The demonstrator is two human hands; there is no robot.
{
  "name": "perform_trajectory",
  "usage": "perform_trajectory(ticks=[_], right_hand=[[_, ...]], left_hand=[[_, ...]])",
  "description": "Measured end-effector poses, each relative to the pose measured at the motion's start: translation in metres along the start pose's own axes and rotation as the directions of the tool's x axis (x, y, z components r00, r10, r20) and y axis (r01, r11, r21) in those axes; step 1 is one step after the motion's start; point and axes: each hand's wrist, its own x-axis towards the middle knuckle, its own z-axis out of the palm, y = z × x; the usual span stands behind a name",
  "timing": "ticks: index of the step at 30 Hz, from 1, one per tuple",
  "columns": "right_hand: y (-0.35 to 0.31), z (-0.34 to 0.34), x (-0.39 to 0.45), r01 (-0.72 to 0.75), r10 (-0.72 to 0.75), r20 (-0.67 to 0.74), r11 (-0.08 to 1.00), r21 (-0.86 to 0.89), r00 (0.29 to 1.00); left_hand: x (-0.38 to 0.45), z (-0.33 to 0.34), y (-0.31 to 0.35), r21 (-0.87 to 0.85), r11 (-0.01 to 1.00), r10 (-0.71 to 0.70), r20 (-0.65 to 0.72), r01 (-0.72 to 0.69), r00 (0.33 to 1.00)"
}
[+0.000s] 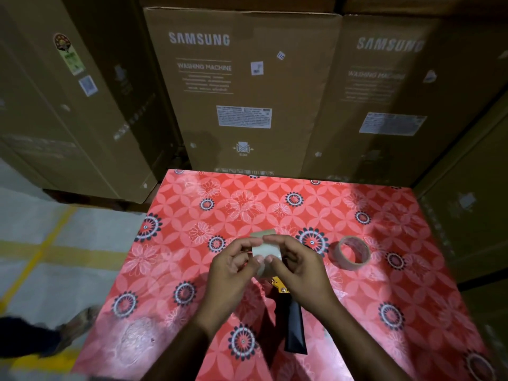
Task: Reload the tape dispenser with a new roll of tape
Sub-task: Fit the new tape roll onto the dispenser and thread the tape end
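A clear tape roll [266, 250] is held above the middle of the red flowered table [384, 284]. My left hand [232, 273] pinches it from the left and my right hand [298, 273] from the right, fingertips meeting on its face. Under my hands lies the tape dispenser [293, 323], with a black handle pointing toward me and a yellow part near its head; its front is hidden by my hands. A second, nearly used-up tape roll [353, 253] stands on the table to the right.
Tall brown cardboard washing machine boxes [242, 92] close in the table at the back and on the right. To the left is grey floor with yellow lines [41, 251], and a person's sandalled foot [74, 325] stands near the table's left corner.
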Motion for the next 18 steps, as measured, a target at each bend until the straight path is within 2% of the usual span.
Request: perform_trajectory(ticks=[8,13,18], right_hand=[[0.005,-0.007,0.000,-0.007,0.016,-0.112,0.997,0.072,0.994],[0.004,-0.014,-0.003,-0.008,0.013,-0.040,0.991,0.133,0.999],[0.006,-0.019,-0.005,-0.049,0.055,-0.048,0.992,0.116,0.997]], left_hand=[[0.000,0.006,0.003,0.167,0.981,0.098,-0.006,-0.096,0.995],[-0.005,0.006,0.000,0.096,0.995,0.011,0.040,-0.014,0.999],[-0.008,0.010,-0.001,0.136,0.990,0.048,-0.005,-0.046,0.999]])
